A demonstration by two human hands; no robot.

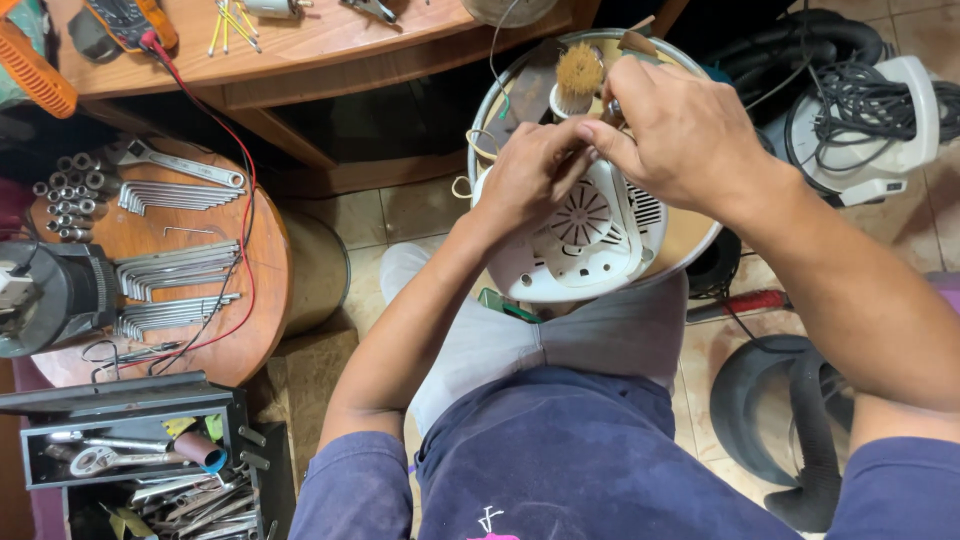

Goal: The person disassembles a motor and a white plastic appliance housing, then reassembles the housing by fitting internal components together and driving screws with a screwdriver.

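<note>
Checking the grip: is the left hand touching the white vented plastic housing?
Touching: the head view shows the left hand resting against the white vented plastic housing, no gap.

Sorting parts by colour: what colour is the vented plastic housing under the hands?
White, with a round slotted grille; the vented plastic housing shows in the head view.

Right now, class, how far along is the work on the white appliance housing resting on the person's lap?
Done: the white vented housing lies open on the lap, its fan-shaped grille exposed. In hand: left hand and right hand meet at its upper rim, pinching something too small to identify. Left: the bristle brush stands unused behind, and the hex keys and sockets lie on the round table.
</note>
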